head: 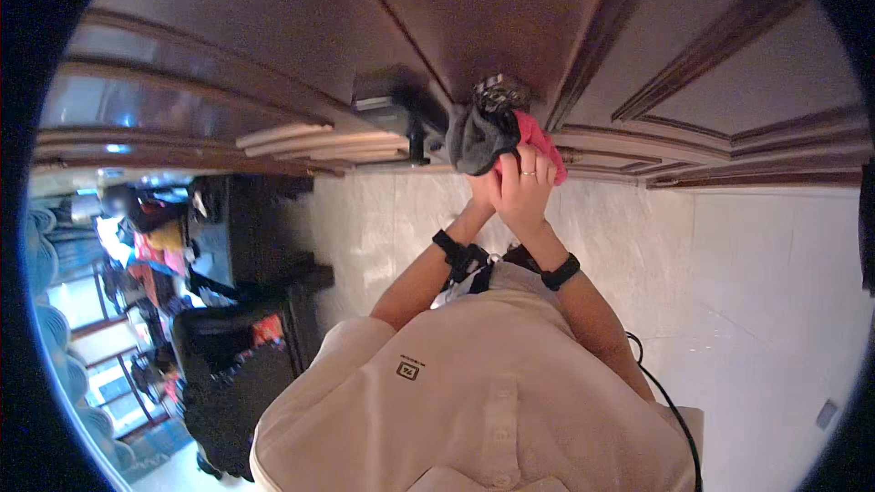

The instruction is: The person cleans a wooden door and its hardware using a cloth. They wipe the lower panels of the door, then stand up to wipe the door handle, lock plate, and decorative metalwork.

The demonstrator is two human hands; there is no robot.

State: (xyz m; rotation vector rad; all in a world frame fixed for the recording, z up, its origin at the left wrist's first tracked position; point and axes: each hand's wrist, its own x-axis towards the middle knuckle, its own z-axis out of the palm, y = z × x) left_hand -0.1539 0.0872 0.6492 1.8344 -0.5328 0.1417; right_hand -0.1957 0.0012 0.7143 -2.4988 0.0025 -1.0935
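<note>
A bundle of small cloth items, possibly socks, is held before the wooden panels. My right hand [525,184], with a ring on one finger, is curled over the pink cloth [536,137]. Just left of it, my left hand [482,190] meets the underside of the grey cloth [472,143]; its fingers are mostly hidden by the cloth and the right hand. A dark patterned item [502,92] shows at the far end of the bundle. Whether it is part of the bundle cannot be told. Both wrists wear black bands.
Dark wooden panelled furniture [506,7] spans the far side. A dark box-like object [383,109] with a black part is near the bundle's left. Pale floor tiles [615,246] lie below. At left are a black chair [232,383] and heaped clothes [160,246]. A black cable [673,410] hangs right.
</note>
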